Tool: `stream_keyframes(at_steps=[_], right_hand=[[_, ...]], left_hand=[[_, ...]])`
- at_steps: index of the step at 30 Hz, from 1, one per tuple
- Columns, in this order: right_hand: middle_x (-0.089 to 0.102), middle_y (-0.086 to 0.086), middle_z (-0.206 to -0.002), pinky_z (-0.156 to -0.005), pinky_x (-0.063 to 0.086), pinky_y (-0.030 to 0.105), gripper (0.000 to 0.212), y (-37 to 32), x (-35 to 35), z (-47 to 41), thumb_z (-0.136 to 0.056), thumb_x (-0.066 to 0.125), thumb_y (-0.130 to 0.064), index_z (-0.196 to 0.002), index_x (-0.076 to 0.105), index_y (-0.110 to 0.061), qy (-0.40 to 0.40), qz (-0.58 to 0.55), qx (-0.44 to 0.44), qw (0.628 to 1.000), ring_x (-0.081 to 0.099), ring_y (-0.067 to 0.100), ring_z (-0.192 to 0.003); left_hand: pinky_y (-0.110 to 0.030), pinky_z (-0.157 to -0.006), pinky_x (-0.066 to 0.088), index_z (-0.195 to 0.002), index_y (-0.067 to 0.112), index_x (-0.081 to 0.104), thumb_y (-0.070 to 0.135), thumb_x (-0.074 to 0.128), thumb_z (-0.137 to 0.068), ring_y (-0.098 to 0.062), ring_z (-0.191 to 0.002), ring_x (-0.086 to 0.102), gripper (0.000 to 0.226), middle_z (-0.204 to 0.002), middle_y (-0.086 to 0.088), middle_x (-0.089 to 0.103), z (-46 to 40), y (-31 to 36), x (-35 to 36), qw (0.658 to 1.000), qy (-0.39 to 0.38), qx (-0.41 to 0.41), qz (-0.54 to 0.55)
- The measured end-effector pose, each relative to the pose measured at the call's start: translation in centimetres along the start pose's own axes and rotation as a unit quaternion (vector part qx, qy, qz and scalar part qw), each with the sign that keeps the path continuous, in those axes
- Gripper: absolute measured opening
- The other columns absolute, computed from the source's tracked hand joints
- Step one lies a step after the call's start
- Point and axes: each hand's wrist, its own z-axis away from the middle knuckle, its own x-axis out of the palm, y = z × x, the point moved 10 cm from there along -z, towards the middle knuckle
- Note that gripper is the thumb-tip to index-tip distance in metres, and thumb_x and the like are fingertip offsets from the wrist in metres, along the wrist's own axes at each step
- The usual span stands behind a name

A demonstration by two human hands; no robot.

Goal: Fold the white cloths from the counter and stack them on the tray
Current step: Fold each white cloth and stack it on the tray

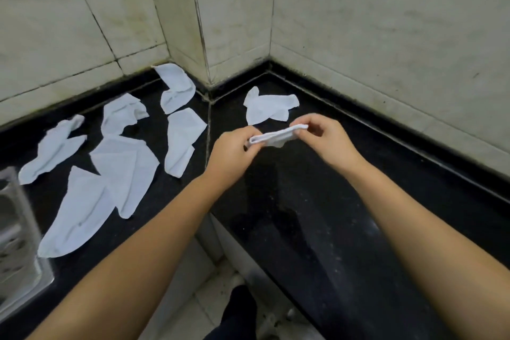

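Counter (317, 201): a black polished stone top is running into a tiled corner and is bearing every loose cloth.
Tray (16, 229): a clear plastic tray is sitting at the far left edge of the view, only partly visible; whether anything is lying in it cannot be told.
Loose cloths: several crumpled white cloths (124, 171) are lying on the left run of the counter; one more crumpled cloth (269, 107) is lying near the corner, just behind the hands.
Held cloth (276, 137): it is hanging in the air above the counter between the two hands, gathered into a narrow doubled band.
Left hand (234, 154): thumb and fingertips are pinching the left end of the held cloth.
Right hand (323, 138): thumb and fingertips are pinching the right end of the held cloth.
Step in hand (judgement): the person appears to be folding this cloth.
Technique: keeping the band taut, aligning the hemmed edges before closing the next fold, and pressing the crease flat on the counter should give a square that is stacking evenly.
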Motion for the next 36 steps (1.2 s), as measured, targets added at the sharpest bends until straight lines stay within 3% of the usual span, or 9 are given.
stream_keyframes(at_steps=[4, 7, 9, 15, 20, 24, 28, 32, 36], right_hand=[[0.069, -0.002, -0.091, -0.076, 0.045, 0.013, 0.015, 5.8, 4.2, 6.5, -0.086, 0.064, -0.005, -0.090, 0.068, -0.019, -0.074, 0.026, 0.069, 0.995, 0.060, 0.001, -0.080], [0.070, 0.005, -0.089, -0.073, 0.052, 0.032, 0.016, 11.2, 7.3, 11.7, -0.085, 0.066, -0.013, -0.085, 0.068, -0.029, -0.149, 0.061, 0.157, 0.974, 0.063, 0.019, -0.078], [0.069, 0.010, -0.090, -0.076, 0.052, 0.040, 0.013, 12.6, 8.5, 13.1, -0.084, 0.066, -0.017, -0.083, 0.069, -0.030, -0.179, 0.072, 0.190, 0.963, 0.060, 0.019, -0.076], [0.063, 0.002, -0.092, -0.069, 0.041, 0.018, 0.010, 12.6, 7.1, 7.0, -0.088, 0.062, -0.017, -0.092, 0.069, -0.023, -0.113, 0.066, 0.200, 0.971, 0.053, 0.007, -0.077], [0.058, -0.001, -0.098, -0.074, 0.039, 0.025, 0.015, 15.2, 7.4, 1.8, -0.091, 0.056, -0.017, -0.103, 0.065, -0.018, -0.070, 0.109, 0.265, 0.955, 0.053, 0.014, -0.090], [0.056, -0.002, -0.097, -0.076, 0.043, 0.029, 0.014, 17.4, 8.6, 0.6, -0.091, 0.056, -0.020, -0.104, 0.060, -0.020, -0.077, 0.171, 0.290, 0.938, 0.055, 0.018, -0.091], [0.054, 0.005, -0.114, -0.091, 0.047, 0.041, 0.028, 17.6, 8.9, 0.9, -0.093, 0.054, -0.026, -0.119, 0.053, -0.016, -0.079, 0.228, 0.296, 0.924, 0.057, 0.023, -0.101], [0.052, 0.009, -0.124, -0.097, 0.044, 0.043, 0.046, 17.9, 8.7, 2.3, -0.092, 0.052, -0.043, -0.125, 0.050, -0.011, -0.087, 0.289, 0.328, 0.895, 0.053, 0.027, -0.113], [0.048, 0.010, -0.130, -0.099, 0.038, 0.040, 0.049, 16.7, 9.8, 3.1, -0.093, 0.051, -0.043, -0.127, 0.046, -0.009, -0.094, 0.367, 0.322, 0.868, 0.045, 0.027, -0.122]], left_hand=[[-0.037, -0.066, 0.045, -0.085, 0.011, 0.068, 0.031, 0.057, -0.086, -0.022, -0.073, 0.063, 0.023, -0.079, -0.004, 0.069, 6.7, -3.7, 5.1, 0.993, -0.107, -0.020, -0.036], [-0.039, -0.073, 0.051, -0.091, 0.017, 0.070, 0.023, 0.064, -0.086, -0.019, -0.081, 0.065, 0.010, -0.088, 0.000, 0.071, 11.7, -6.8, 9.4, 0.971, -0.224, -0.072, -0.034], [-0.042, -0.074, 0.051, -0.090, 0.017, 0.069, 0.022, 0.064, -0.086, -0.018, -0.079, 0.065, 0.008, -0.085, -0.001, 0.070, 13.3, -7.9, 10.7, 0.961, -0.261, -0.091, -0.015], [-0.035, -0.076, 0.049, -0.089, 0.011, 0.066, 0.025, 0.063, -0.088, -0.018, -0.082, 0.061, 0.015, -0.088, -0.003, 0.067, 7.4, -9.9, 9.6, 0.966, -0.196, -0.166, 0.015], [-0.032, -0.066, 0.041, -0.079, 0.019, 0.055, 0.029, 0.060, -0.088, -0.020, -0.075, 0.054, 0.014, -0.070, 0.005, 0.051, 2.0, -13.0, 11.0, 0.957, -0.187, -0.217, -0.041], [-0.037, -0.082, 0.041, -0.085, 0.020, 0.056, 0.033, 0.055, -0.090, -0.022, -0.092, 0.053, 0.014, -0.085, 0.003, 0.050, 1.2, -14.8, 12.6, 0.942, -0.209, -0.218, -0.144], [-0.037, -0.088, 0.037, -0.096, 0.019, 0.054, 0.033, 0.056, -0.089, -0.021, -0.098, 0.051, 0.016, -0.094, 0.002, 0.052, 1.9, -15.4, 12.5, 0.944, -0.168, -0.235, -0.160], [-0.041, -0.093, 0.035, -0.108, 0.016, 0.048, 0.046, 0.051, -0.090, -0.024, -0.108, 0.050, 0.035, -0.111, -0.003, 0.056, 4.0, -16.1, 11.4, 0.933, -0.117, -0.308, -0.144], [-0.043, -0.097, 0.036, -0.120, 0.011, 0.047, 0.053, 0.045, -0.091, -0.027, -0.118, 0.044, 0.051, -0.124, -0.008, 0.048, 5.6, -15.4, 12.4, 0.902, -0.155, -0.319, -0.245]])
